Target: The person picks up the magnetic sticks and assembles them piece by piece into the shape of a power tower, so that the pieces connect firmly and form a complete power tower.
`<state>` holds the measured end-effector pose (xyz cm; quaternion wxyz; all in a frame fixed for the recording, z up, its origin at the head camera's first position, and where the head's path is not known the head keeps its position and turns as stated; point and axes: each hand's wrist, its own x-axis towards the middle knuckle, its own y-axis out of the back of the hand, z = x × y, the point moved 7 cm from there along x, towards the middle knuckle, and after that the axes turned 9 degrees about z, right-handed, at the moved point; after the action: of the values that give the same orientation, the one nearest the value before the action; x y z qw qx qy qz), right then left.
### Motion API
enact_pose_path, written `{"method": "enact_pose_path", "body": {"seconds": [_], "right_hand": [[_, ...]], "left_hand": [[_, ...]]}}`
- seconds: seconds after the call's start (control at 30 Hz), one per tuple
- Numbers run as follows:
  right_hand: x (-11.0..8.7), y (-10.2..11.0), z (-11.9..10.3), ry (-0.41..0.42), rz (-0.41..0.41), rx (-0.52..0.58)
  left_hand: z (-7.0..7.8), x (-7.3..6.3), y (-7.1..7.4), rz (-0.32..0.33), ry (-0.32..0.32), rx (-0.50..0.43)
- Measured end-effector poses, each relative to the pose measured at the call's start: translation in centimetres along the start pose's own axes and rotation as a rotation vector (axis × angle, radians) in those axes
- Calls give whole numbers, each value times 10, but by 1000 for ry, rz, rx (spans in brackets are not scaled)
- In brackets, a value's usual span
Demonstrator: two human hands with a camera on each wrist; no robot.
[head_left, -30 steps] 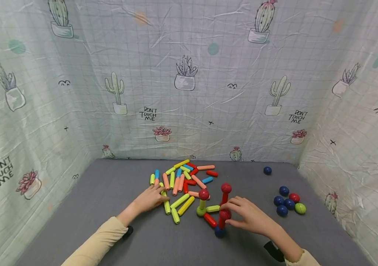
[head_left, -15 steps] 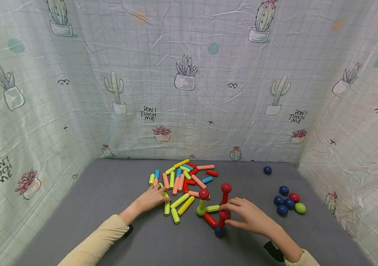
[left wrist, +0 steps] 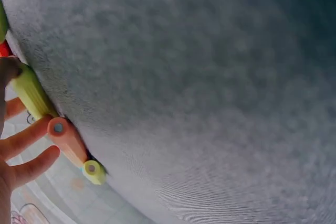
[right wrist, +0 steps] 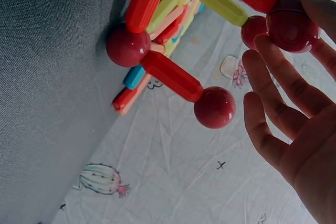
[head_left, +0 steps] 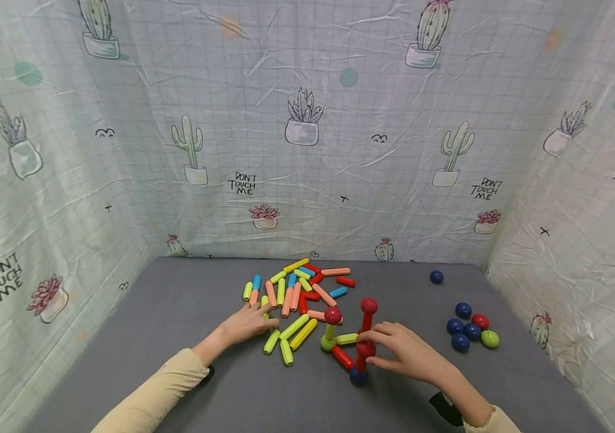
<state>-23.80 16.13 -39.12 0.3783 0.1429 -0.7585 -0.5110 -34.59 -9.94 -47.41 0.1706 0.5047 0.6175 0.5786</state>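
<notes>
My right hand [head_left: 402, 352] pinches a red ball [right wrist: 291, 24] between thumb and fingers; it tops an upright red stick [head_left: 361, 364] on a blue ball [head_left: 358, 376]. This belongs to a ball-and-stick frame. Its other uprights are a yellow-green stick [head_left: 330, 332] on a green ball [head_left: 328, 343] and a red stick [right wrist: 172, 76], each topped by a red ball. Among the loose sticks, my left hand [head_left: 248, 323] holds a short yellow-green stick [left wrist: 32, 92] between thumb and fingers, partly hidden in the head view. A salmon stick [left wrist: 68, 141] lies beside the fingers.
Loose yellow, red, blue and salmon sticks [head_left: 295, 296] lie across the middle and back of the grey table [head_left: 204, 282]. Several balls [head_left: 472, 331] cluster at the right, with one blue ball [head_left: 436, 276] farther back. A cactus-print curtain [head_left: 307, 198] encloses the table.
Two yellow-green sticks by my left hand, formerly in line, have come apart. The nearer one has turned; the farther one sits at my fingers. My right hand keeps its place on the ball.
</notes>
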Motion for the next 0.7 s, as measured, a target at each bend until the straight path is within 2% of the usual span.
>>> {"method": "enact_pose_path", "body": {"seconds": [0.2, 0.33, 0.6, 0.7], "right_hand": [[0, 0, -1, 10, 14, 6], [0, -1, 0, 22, 20, 3], [1, -1, 0, 35, 18, 1], [1, 0, 0, 32, 24, -5]], "left_hand": [[2, 2, 2, 12, -6, 20], [3, 3, 1, 0, 16, 35], [-5, 4, 2, 14, 177, 54], [-6, 3, 5, -2, 209, 141]]}}
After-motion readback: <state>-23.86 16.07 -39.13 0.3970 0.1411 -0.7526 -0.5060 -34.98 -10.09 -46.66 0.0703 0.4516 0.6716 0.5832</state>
